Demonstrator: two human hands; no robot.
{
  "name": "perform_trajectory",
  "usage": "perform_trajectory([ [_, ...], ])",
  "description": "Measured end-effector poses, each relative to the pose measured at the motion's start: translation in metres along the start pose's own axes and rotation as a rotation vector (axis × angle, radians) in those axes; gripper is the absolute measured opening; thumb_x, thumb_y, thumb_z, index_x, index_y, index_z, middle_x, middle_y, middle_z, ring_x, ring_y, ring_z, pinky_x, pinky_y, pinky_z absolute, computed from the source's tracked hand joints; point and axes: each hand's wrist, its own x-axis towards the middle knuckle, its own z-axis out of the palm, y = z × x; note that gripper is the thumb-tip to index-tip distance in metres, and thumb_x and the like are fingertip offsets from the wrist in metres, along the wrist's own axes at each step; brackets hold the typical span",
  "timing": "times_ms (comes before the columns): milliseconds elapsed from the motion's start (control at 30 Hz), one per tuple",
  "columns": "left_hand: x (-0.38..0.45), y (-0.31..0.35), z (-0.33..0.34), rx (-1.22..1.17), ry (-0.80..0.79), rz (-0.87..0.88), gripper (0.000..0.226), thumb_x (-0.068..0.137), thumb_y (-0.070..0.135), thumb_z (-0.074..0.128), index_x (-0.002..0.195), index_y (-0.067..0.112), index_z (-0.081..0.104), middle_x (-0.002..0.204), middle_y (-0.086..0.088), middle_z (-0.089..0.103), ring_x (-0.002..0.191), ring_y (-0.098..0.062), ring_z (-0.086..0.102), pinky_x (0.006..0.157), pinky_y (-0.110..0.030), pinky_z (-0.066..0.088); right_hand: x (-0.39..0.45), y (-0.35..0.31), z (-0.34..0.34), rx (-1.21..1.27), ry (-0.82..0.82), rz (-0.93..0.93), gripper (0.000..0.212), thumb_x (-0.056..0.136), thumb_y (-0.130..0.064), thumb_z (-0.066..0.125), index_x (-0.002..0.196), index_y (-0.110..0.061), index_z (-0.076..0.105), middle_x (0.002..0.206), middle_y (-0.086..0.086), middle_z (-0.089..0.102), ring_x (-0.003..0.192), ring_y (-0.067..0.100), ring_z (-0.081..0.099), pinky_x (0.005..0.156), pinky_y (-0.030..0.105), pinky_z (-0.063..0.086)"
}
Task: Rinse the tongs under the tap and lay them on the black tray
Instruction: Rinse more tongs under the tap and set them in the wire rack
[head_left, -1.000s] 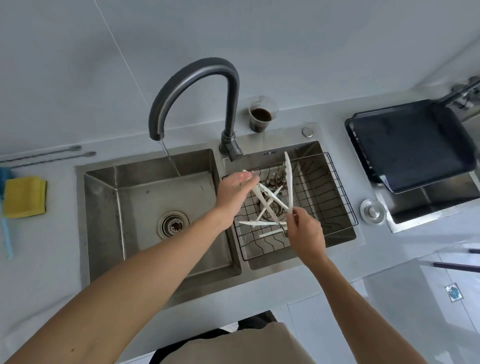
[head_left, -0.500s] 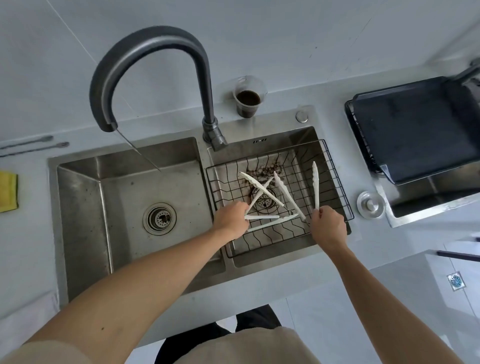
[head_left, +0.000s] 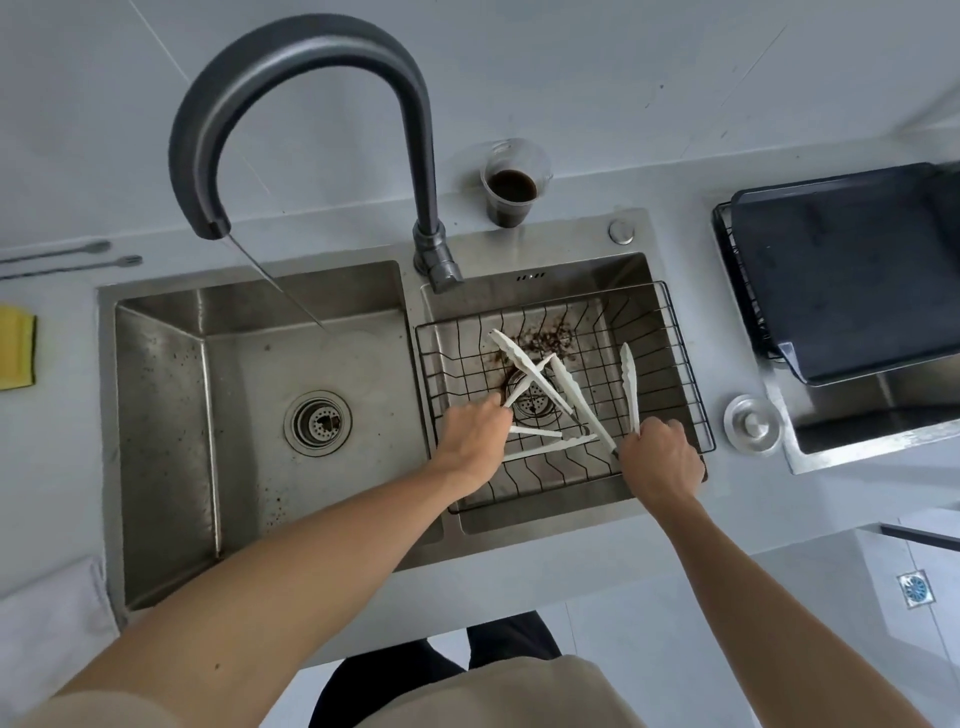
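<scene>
Several white tongs (head_left: 540, 382) lie crossed in the wire basket (head_left: 691, 364) over the right sink bowl, so tangled that which arm belongs to which pair is hard to tell. Their hinge ends vanish under the hands. The left hand (head_left: 475, 441) is closed on the near ends of a pair whose arms fan out toward the drain and toward the right; its fingers are hidden beneath the knuckles. The right hand (head_left: 660, 460) is curled around the base of another pair — one arm stands straight away from it, another slants left across the heap. The arms are slim, pale and scalloped at the tips. Dark crumbs speckle the basket's far side. The tap (head_left: 291, 67) arches over the left bowl, a thin stream falling from it, well apart from the tongs. On the desk at right the black tray (head_left: 857, 270) is cut off by the frame edge.
</scene>
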Motion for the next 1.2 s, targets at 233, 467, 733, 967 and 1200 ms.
perform_trajectory([
  [233,-0.017,0.004,-0.027,-0.02,0.086,0.028,0.019,0.095,0.002,0.064,0.111,0.006,0.073,0.105,-0.005,0.061,0.073,-0.017,0.051,0.069,-0.035,0.051,-0.01,-0.008,-0.006,0.031,0.033,0.002,0.031,0.101,-0.026,0.049,0.113,0.001,0.059,0.117,0.017,0.052,0.09,0.034,0.055,0.071,0.041,0.042],
  [467,-0.037,-0.007,-0.055,-0.036,0.199,0.078,0.021,0.093,-0.002,0.066,0.11,0.008,0.075,0.106,-0.007,0.062,0.094,-0.022,0.059,0.078,-0.037,0.055,-0.024,-0.022,-0.021,0.211,-0.011,-0.357,0.064,0.095,-0.052,0.064,0.139,-0.006,0.056,0.136,0.01,0.054,0.124,0.029,0.054,0.102,0.05,0.051],
  [733,-0.069,-0.058,-0.082,-0.17,0.372,0.118,0.018,0.095,0.007,0.07,0.105,0.018,0.081,0.095,0.0,0.066,0.092,-0.019,0.061,0.079,-0.036,0.058,-0.053,-0.091,-0.027,0.477,-0.217,-0.421,0.032,0.105,-0.036,0.055,0.092,-0.008,0.064,0.076,0.012,0.071,0.059,0.02,0.06,0.057,0.04,0.054],
  [967,-0.102,-0.105,-0.096,-0.354,0.53,0.016,0.02,0.096,0.012,0.07,0.113,0.015,0.079,0.108,-0.001,0.068,0.1,-0.02,0.063,0.082,-0.036,0.055,-0.09,-0.142,-0.026,0.749,-0.211,-0.438,0.022,0.105,-0.034,0.06,0.101,-0.012,0.061,0.065,0.006,0.064,0.046,0.012,0.056,0.04,0.027,0.049],
  [1200,-0.129,-0.153,-0.088,-0.809,0.69,-0.329,0.034,0.091,0.027,0.076,0.124,0.019,0.071,0.116,0.001,0.062,0.088,-0.008,0.065,0.083,-0.018,0.054,-0.116,-0.171,-0.028,0.765,-0.235,-0.503,0.027,0.105,-0.039,0.059,0.089,-0.018,0.065,0.068,0.009,0.064,0.048,0.012,0.056,0.039,0.029,0.051],
])
